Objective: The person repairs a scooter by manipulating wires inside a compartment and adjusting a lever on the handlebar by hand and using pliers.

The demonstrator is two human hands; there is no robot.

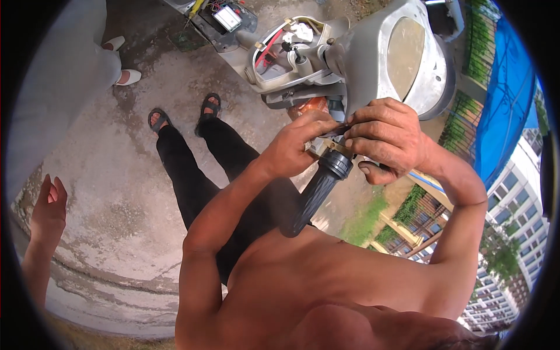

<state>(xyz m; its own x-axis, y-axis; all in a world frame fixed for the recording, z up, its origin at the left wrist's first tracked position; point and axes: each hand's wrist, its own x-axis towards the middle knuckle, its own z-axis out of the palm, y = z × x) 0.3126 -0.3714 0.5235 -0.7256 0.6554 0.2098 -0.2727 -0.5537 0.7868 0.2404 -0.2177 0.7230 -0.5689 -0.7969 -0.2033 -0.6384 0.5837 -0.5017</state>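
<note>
Both of my hands are on the metal fitting [331, 144] at the inner end of a scooter's black ribbed handlebar grip [315, 197]. My left hand [294, 140] has its fingers closed at the fitting's left side, pinching near a small dark piece. My right hand [385, 137] curls its fingers over the fitting from the right, its thumb lower beside the grip's collar; what lies under the fingertips is partly hidden. Just beyond my hands is the pale scooter body [364, 52], with an opened housing [274, 70] holding wires and an orange part [306, 106] below it.
Another person [64, 64] in pale clothing stands at left, with a bare hand [49, 210] lower down. Electronics [227, 20] sit on the scooter at the top. A blue tarp [501, 93], green fence [478, 52] and white building [513, 198] are at right.
</note>
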